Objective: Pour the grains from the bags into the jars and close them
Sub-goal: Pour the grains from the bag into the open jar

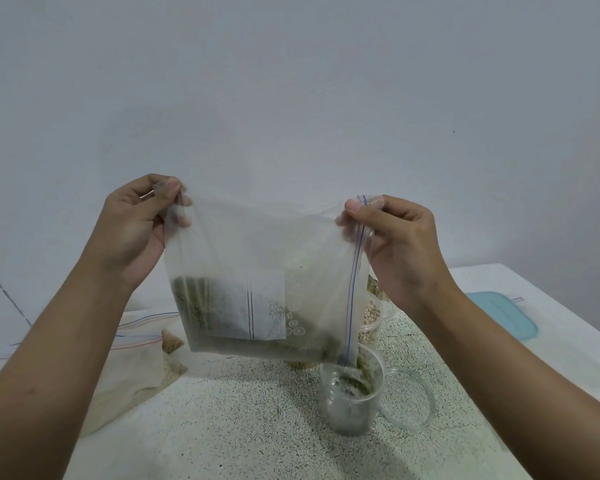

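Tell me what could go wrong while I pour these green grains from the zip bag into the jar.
1. The zip bag has a wide mouth and only its lower corner sits over the jar, so grains may spill onto the table.
2. The left hand and right hand both pinch the bag; nothing steadies the jar, so the bag could nudge it over.

Held bag blocks above the jar; lid crowds its right, open counter in front.
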`<state>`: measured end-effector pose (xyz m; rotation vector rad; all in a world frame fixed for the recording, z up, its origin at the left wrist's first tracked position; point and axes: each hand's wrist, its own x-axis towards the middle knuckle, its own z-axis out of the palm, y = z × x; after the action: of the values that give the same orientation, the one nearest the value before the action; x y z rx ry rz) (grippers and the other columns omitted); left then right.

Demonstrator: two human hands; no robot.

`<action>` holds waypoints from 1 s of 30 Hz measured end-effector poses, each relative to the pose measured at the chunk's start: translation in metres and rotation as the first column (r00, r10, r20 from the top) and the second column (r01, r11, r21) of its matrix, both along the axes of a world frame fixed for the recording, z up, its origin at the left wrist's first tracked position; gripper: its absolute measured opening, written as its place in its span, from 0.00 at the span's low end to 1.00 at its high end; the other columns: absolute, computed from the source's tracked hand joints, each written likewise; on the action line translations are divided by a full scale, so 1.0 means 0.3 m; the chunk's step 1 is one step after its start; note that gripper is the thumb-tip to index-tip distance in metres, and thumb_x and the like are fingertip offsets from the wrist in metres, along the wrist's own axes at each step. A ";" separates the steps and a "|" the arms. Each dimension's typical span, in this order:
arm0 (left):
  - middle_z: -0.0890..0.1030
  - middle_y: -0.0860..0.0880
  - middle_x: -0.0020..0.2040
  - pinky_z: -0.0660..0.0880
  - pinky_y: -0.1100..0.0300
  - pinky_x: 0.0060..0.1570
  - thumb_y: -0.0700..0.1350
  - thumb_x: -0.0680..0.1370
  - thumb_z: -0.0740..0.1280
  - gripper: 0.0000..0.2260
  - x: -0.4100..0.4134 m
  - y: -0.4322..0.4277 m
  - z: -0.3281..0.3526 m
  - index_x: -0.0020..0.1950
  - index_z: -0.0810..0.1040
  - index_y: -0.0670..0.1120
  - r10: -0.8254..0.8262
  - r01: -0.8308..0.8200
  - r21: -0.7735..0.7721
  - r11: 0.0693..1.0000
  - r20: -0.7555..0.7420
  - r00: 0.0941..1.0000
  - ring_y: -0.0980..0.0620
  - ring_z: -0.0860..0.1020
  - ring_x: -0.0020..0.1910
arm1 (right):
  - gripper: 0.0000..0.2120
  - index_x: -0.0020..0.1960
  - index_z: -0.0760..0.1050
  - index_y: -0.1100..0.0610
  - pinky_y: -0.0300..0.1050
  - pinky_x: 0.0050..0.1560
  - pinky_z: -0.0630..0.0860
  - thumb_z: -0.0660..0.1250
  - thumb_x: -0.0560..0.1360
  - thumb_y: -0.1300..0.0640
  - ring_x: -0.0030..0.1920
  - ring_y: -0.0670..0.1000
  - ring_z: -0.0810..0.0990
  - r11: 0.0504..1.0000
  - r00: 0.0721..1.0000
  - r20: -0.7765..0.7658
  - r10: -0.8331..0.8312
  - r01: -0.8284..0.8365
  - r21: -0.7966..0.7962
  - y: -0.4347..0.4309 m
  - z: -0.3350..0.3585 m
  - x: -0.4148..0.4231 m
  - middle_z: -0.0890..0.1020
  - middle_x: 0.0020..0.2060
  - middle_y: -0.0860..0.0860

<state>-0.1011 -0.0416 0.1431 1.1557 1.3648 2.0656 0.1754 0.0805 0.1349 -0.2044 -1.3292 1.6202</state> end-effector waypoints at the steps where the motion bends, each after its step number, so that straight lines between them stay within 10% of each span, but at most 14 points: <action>1: 0.81 0.50 0.37 0.78 0.65 0.41 0.39 0.82 0.64 0.07 0.000 0.000 0.000 0.45 0.79 0.43 0.000 0.000 0.000 1.000 0.000 1.000 0.55 0.76 0.32 | 0.10 0.31 0.81 0.57 0.46 0.43 0.73 0.72 0.70 0.65 0.38 0.54 0.80 1.000 1.000 0.000 0.000 0.000 0.002 0.000 0.000 0.000 0.83 0.33 0.53; 30: 0.80 0.50 0.38 0.77 0.64 0.41 0.40 0.83 0.64 0.08 -0.006 -0.002 0.015 0.44 0.78 0.44 -0.020 0.020 -0.008 1.000 -0.020 1.000 0.54 0.75 0.34 | 0.13 0.27 0.81 0.54 0.42 0.41 0.74 0.71 0.69 0.65 0.37 0.53 0.80 1.000 1.000 -0.019 -0.002 0.002 0.004 -0.016 0.011 0.000 0.81 0.31 0.52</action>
<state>-0.1029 -0.0422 0.1476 1.1852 1.3636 2.0385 0.1754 0.0757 0.1383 -0.1872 -1.3171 1.6144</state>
